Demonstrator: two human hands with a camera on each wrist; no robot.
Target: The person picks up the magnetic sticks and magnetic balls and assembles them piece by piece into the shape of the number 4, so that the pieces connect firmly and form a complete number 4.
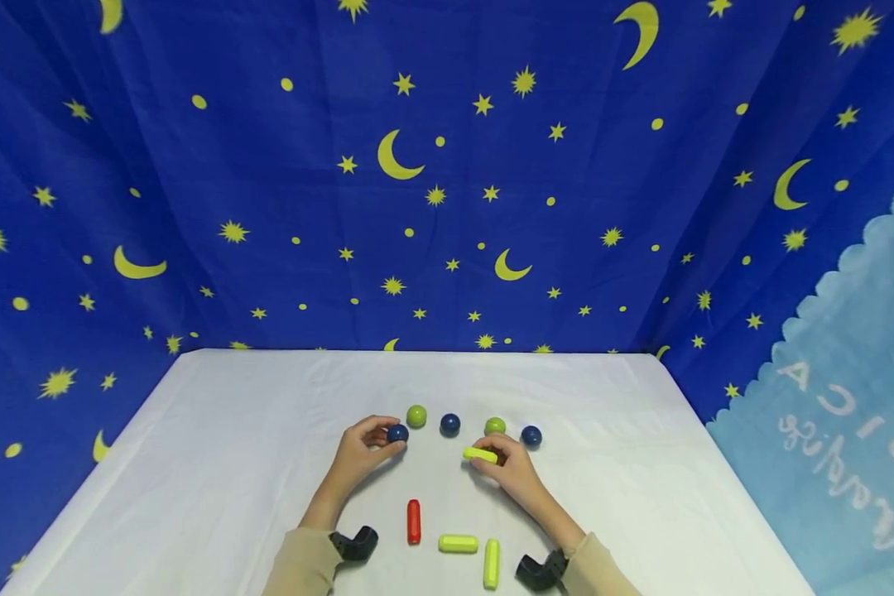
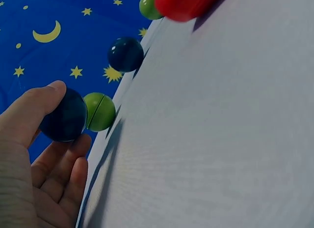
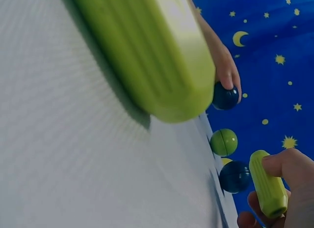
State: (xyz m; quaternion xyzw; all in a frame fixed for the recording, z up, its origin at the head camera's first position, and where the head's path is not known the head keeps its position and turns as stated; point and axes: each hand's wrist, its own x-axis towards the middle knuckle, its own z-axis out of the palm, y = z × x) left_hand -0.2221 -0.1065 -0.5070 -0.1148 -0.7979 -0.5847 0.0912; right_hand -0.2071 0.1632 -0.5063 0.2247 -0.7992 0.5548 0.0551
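Note:
My left hand (image 1: pixel 359 451) pinches a dark blue ball (image 1: pixel 397 433) between thumb and fingers, at the left end of a row of balls. The left wrist view shows that ball (image 2: pixel 66 117) with a green ball (image 2: pixel 100 111) just behind it. With thumb and fingertips, my right hand (image 1: pixel 512 468) holds a short yellow-green grooved bar (image 1: pixel 480 454). Close beyond that hand are a green ball (image 1: pixel 495 425), partly hidden by it, and a dark blue ball (image 1: pixel 531 435). Another dark blue ball (image 1: pixel 450 425) sits mid-row.
On the white table (image 1: pixel 603 497), nearer the front, lie a red bar (image 1: pixel 414 521), a yellow-green bar (image 1: pixel 458 544) set sideways and another yellow-green bar (image 1: pixel 492 564) pointing forward. A blue star-patterned cloth (image 1: pixel 447 223) hangs behind the table's far edge.

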